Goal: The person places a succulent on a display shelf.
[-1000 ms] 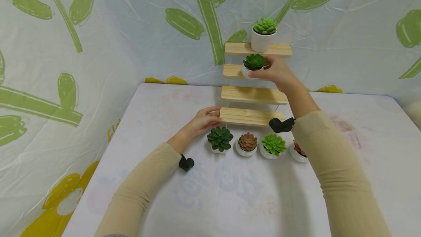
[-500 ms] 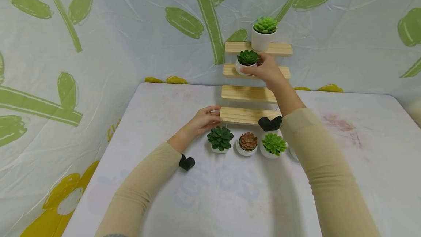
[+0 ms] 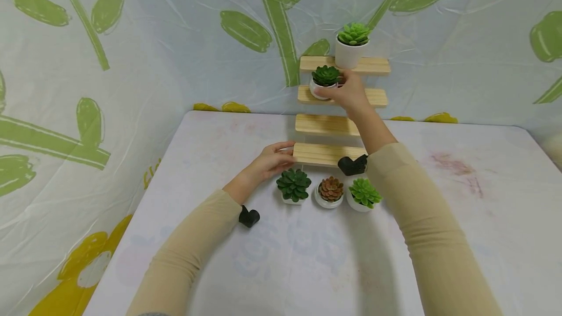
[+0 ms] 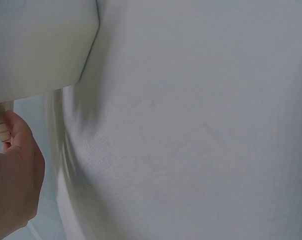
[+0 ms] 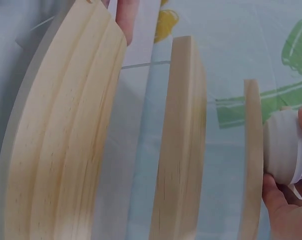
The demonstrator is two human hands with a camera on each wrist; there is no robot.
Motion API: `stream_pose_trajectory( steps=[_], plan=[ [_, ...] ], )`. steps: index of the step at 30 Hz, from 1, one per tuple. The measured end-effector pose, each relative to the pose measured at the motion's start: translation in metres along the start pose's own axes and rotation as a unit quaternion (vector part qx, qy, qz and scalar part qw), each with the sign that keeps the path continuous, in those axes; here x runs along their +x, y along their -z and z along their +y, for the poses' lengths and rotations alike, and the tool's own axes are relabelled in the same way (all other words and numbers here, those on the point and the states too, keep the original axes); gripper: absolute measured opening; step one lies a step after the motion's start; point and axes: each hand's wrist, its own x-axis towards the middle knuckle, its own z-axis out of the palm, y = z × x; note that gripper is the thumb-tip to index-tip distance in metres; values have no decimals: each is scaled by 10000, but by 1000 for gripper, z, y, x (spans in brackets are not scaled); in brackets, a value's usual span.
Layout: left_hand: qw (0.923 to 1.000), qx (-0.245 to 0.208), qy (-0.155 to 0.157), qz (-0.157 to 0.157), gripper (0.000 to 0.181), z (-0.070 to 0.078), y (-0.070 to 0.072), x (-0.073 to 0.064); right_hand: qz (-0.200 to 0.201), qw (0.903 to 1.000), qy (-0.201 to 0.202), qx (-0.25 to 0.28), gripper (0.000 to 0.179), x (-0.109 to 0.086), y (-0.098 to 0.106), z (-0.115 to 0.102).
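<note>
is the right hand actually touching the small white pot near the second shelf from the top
Touching. The right wrist view shows it: the right hand grips the white pot from opposite sides, with no gap showing.

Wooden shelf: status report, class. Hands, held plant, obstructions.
Right hand holding dark green succulent at second board from top. Left hand gripping left end of bottom board. Right sleeve hides its right end in head view.
</note>
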Motion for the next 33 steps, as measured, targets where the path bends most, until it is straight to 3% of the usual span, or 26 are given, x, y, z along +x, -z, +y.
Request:
stream_pose_trajectory(
  steps=[9,16,24,33],
  plan=[
    [10000,-80,18,4,58,-1,0,0,-130,9999,72,62,71,-4,4,1],
    [10000,-60,0,-19,59,-1,0,0,-269,9996,-94,71,73,-8,13,0],
    [10000,15,-42,-88,58,-3,1,0,-496,9982,-14,340,66,-15,32,3],
    [9999,89,-52,-128,59,-1,2,-2,-613,9980,107,135,66,-24,53,5]
  ],
)
